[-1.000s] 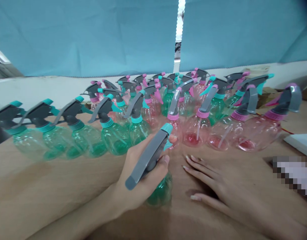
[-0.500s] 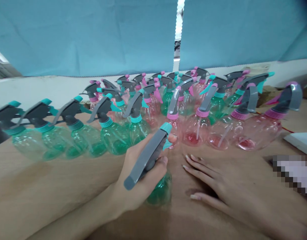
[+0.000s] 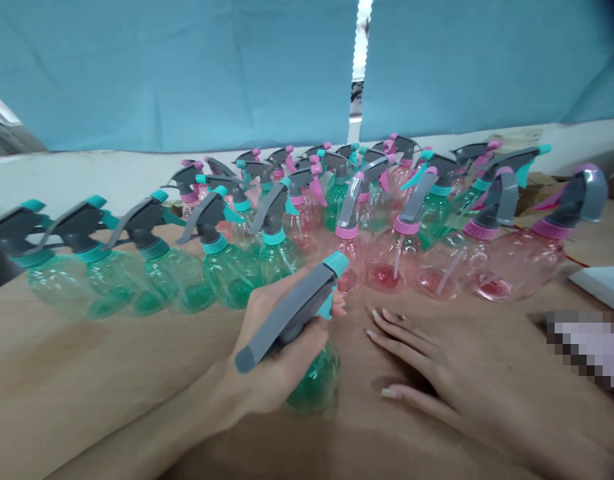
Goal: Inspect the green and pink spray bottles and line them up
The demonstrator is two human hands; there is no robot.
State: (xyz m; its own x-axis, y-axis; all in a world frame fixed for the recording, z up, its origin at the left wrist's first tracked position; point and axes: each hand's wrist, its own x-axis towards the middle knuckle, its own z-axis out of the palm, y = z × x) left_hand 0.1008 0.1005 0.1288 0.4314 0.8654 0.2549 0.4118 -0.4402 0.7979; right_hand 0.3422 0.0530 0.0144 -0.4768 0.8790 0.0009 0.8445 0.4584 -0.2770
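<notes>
My left hand (image 3: 271,360) is closed around the neck of a green spray bottle (image 3: 314,383), under its grey head with a turquoise nozzle and trigger. The fingers hide most of the neck. Whether the bottle's base touches the table cannot be made out. My right hand (image 3: 437,367) rests on the tabletop to the right, fingers stretched out and holding nothing. Just beyond my hands stands a front row of spray bottles: green ones such as the green bottle (image 3: 231,273) on the left, pink ones such as the pink bottle (image 3: 391,263) on the right.
More pink and green spray bottles crowd behind the front row, including a green bottle (image 3: 337,203). A white box-like object (image 3: 601,283) and a blurred-out patch (image 3: 591,347) lie at the right. Blue sheeting (image 3: 187,73) hangs behind the wooden table (image 3: 151,373).
My left hand has shifted slightly left with the green spray bottle, whose head now leans a little further left and lower. The right hand has stayed put.
</notes>
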